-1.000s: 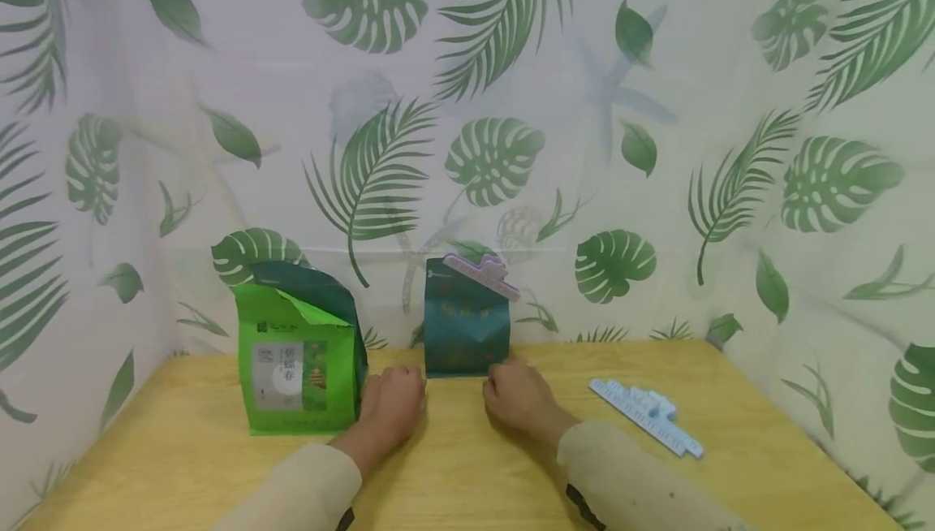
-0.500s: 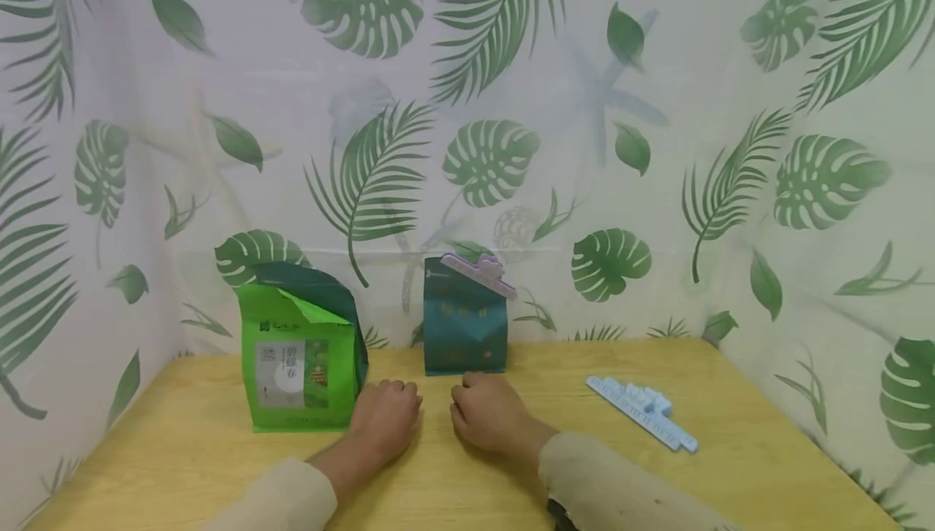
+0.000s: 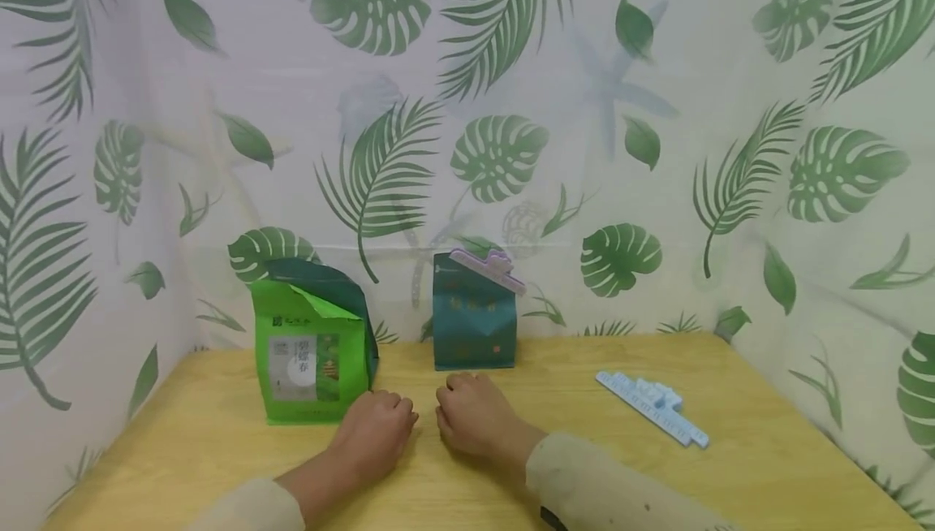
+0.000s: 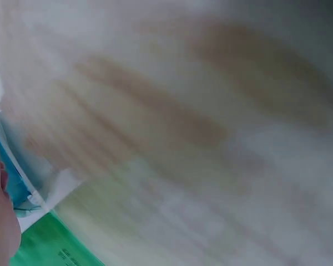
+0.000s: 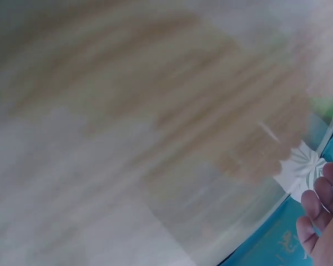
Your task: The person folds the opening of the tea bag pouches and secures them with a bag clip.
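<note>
My left hand (image 3: 376, 433) rests on the wooden table, fingers loosely curled and holding nothing. Just left of it a bright green tea bag (image 3: 307, 385) stands upright. A dark green bag (image 3: 339, 279) shows behind that one, mostly hidden. My right hand (image 3: 475, 413) lies a short way to the right of the left, also loosely curled and without a thing in it. Beyond it stands a teal tea bag (image 3: 475, 328), a purple sealing clip (image 3: 488, 269) slanting across its folded top corner. In the right wrist view, curled fingers (image 5: 316, 205) show at the edge.
A light blue sealing clip (image 3: 652, 407) lies flat on the table (image 3: 584, 466), to the right of my right hand. Behind the table hangs a leaf-patterned curtain (image 3: 467, 174), which also covers both sides.
Both hands have drawn back toward me from beside the teal bag's base, and the right has shifted left, closer to the left hand. The bags and clips stay in place.
</note>
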### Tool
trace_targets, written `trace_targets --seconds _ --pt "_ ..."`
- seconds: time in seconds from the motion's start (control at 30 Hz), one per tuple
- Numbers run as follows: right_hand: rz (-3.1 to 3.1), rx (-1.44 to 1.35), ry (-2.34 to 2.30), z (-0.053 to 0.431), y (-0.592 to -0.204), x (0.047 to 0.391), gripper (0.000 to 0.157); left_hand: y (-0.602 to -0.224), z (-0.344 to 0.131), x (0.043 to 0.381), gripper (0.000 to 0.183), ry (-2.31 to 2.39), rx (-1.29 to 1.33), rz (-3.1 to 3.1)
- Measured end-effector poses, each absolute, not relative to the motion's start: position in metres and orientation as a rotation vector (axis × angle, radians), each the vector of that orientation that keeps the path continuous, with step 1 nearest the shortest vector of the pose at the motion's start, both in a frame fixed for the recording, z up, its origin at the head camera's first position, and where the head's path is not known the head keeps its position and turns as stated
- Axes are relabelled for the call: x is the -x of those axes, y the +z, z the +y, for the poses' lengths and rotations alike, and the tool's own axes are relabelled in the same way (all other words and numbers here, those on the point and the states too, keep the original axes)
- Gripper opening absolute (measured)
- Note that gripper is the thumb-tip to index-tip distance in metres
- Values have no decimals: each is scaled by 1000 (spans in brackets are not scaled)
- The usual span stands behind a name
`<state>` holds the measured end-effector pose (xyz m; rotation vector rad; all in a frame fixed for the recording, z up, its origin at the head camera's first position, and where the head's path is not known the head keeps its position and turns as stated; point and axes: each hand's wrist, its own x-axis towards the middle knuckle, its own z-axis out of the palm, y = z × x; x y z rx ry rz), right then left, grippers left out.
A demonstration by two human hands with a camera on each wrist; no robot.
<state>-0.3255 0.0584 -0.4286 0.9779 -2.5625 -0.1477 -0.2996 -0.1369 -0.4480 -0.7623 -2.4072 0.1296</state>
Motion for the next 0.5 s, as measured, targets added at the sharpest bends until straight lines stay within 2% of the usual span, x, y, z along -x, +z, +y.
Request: trace_targets --seconds 0.3,0.5 --pt "-2522 -1030 -205 45 -428 328 26 -448 -161 292 28 97 750 -2376" --pt "-2493 -1062 -255 33 -428 329 25 -444 -174 288 27 108 760 -2399"
